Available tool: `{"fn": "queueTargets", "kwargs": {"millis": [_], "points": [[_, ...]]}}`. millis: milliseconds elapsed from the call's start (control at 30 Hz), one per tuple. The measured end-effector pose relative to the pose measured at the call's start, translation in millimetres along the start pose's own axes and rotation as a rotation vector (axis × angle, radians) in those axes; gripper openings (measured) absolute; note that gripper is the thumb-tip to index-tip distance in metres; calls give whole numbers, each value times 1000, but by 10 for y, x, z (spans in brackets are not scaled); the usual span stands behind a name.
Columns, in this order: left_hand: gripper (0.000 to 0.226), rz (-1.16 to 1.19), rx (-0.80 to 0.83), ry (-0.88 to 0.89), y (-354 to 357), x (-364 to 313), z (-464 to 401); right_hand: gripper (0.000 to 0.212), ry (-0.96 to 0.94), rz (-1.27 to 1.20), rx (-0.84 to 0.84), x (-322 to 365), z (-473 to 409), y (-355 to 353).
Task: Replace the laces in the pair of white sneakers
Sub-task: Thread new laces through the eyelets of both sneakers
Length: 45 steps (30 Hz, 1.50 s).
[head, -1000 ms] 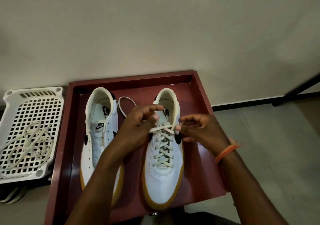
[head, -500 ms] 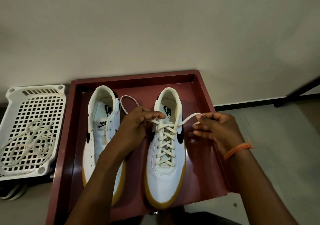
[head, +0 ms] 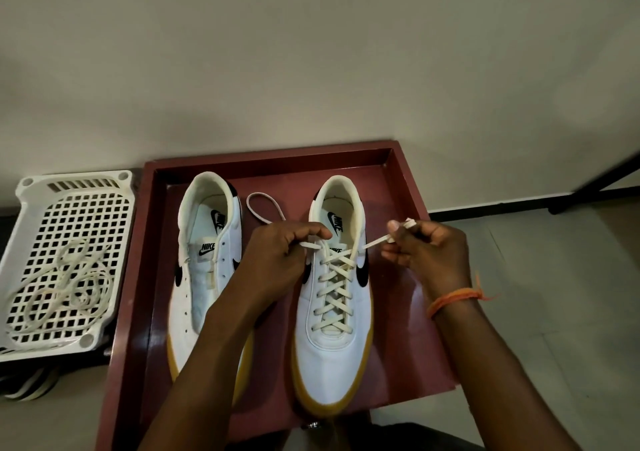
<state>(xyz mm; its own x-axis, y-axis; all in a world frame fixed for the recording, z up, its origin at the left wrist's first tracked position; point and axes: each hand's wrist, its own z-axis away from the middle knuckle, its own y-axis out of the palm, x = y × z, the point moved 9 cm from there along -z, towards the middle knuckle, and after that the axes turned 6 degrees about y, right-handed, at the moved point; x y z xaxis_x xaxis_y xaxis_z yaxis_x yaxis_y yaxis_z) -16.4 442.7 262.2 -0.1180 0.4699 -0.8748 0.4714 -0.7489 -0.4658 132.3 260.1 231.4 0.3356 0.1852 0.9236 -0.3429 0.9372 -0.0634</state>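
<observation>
Since half a second ago the right hand (head: 427, 256) has drawn a little farther out to the right of the shoe, and the lace end it pinches now runs taut from the top right eyelet. The left hand (head: 277, 253) remains at the top left eyelet, fingers curled around the other end of the same cream lace (head: 334, 286). Beyond that hand, slack lace forms a loop (head: 265, 208) on the tray floor between the two shoes. The right sneaker (head: 334, 312) is laced in crossed rows from toe to collar. The left sneaker (head: 204, 270) stands beside it, toe toward the viewer, its eyelets bare; the left forearm crosses over its front half. Both shoes sit inside a dark red tray (head: 270, 159) set against the wall. An orange thread band (head: 453, 298) circles the right wrist. To the left of the tray, a white perforated basket (head: 74, 187) holds a tangle of cream laces (head: 65, 287).
</observation>
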Motion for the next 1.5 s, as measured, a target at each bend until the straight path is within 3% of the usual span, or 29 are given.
{"fn": "queueTargets", "kwargs": {"millis": [100,200,267,333,433,500,600,700,833,933,1000,1067,1133,1233,1300,1433,1500], "points": [[41,-151,-46,113,-64,-47,-16,3,-37,-35,3,15,15,39],[38,-403,-57,223,-175,-131,-46,13,-99,-117,10,183,30,73],[35,-467,-148,303,-307,-311,-78,18,-154,-155,81,352,101,207],[31,-368,-277,323,-445,-551,-156,23,-180,-174,205,473,232,430],[21,-41,-336,138,-453,-680,-390,27,-200,-86,352,422,325,685],[13,236,-278,-94,-260,-574,-520,26,-262,72,311,356,289,691],[21,580,-162,-400,110,-446,-633,20,-505,346,161,394,295,665],[17,630,-36,-362,237,-694,-806,13,-655,566,167,359,320,776],[24,544,63,-252,225,-981,-1007,18,-719,1002,185,246,313,923],[27,490,144,-391,357,-729,-992,14,-782,1060,142,309,413,913],[30,370,185,-444,418,-521,-935,22,-758,1016,218,251,410,933],[35,102,166,-338,334,-459,-944,34,-698,968,229,211,349,884],[39,-118,85,-172,171,-573,-928,39,-627,970,232,196,320,841],[36,-216,-111,-57,-127,-621,-817,41,-504,999,333,104,258,857],[33,-277,-164,-119,-239,-424,-717,49,-472,968,363,120,251,859],[35,-312,136,-406,17,139,-428,50,-513,873,259,251,247,778],[40,-258,35,-373,2,165,-352,60,-464,642,151,351,215,657]]}}
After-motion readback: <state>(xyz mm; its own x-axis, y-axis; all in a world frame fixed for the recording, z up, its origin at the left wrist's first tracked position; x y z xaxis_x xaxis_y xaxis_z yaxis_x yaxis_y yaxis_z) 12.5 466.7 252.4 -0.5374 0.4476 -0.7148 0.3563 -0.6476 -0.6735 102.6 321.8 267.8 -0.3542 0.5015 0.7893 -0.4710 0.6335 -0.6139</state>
